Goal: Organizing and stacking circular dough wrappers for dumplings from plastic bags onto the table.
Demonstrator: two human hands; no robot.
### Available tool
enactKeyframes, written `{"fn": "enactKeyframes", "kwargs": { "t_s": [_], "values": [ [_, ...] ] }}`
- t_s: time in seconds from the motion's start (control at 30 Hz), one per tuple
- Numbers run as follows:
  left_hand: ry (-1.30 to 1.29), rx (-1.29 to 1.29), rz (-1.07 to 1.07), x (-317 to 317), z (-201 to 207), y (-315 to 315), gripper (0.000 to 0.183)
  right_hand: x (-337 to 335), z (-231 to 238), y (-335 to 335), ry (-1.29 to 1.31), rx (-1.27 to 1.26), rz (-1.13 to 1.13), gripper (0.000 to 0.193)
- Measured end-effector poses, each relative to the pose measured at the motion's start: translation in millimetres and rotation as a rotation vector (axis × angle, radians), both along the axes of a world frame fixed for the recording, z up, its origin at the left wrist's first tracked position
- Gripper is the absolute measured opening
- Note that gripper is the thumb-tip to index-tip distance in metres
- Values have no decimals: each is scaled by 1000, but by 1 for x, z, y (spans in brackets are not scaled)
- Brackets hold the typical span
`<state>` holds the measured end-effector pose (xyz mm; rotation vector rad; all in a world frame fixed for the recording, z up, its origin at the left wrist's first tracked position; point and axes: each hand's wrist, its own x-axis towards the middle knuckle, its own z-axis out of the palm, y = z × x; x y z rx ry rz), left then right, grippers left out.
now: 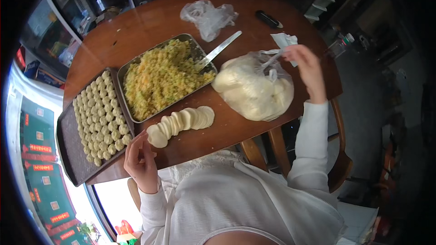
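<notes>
My right hand (305, 63) pinches the twisted handle end of a clear plastic bag (274, 73), pulling it up to the right. Inside the bag sits a large lump of pale dough (250, 91). At the table's near left edge, my left hand (141, 161) hovers with its fingers loosely bent and apart, nothing seen in them. Beside its fingertips lies an overlapping row of round dough wrappers (181, 122). Behind the row stands a metal tray (140, 120) heaped with yellow-green chopped filling (159, 77). A flat metal spatula (222, 47) leans in the filling, its handle over the rim.
A dark baking tray (72, 154) with rows of small shaped dumplings (100, 118) overhangs the table's left edge. Farther back are a crumpled plastic bag (208, 18), a black object (268, 19) and a white tissue (285, 41). A wooden chair (341, 163) stands at the right.
</notes>
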<state>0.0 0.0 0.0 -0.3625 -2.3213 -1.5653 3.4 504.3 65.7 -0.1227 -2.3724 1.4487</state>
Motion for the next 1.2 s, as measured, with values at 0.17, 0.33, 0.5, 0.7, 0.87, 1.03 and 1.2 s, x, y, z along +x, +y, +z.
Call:
{"fn": "enactKeyframes", "kwargs": {
  "t_s": [0.17,0.33,0.5,0.7,0.87,1.03,1.2],
  "values": [
    [7,58,26,13,12,40,19,-20,0,9,-363,85,333,20],
    [17,60,62,24,12,53,20,-45,15,-12,-541,546,409,27],
    [33,57,77,27,9,56,19,-54,14,-7,-611,700,550,33],
    [56,33,61,32,15,62,20,-66,18,-19,-716,692,605,37],
    [38,28,-15,35,25,71,22,-63,9,-20,-694,522,480,36],
    [98,-91,-304,24,73,130,28,-53,38,-29,-741,538,490,36],
    [102,-153,-507,-12,111,186,29,-17,16,15,-309,223,409,34]
  ]
}}
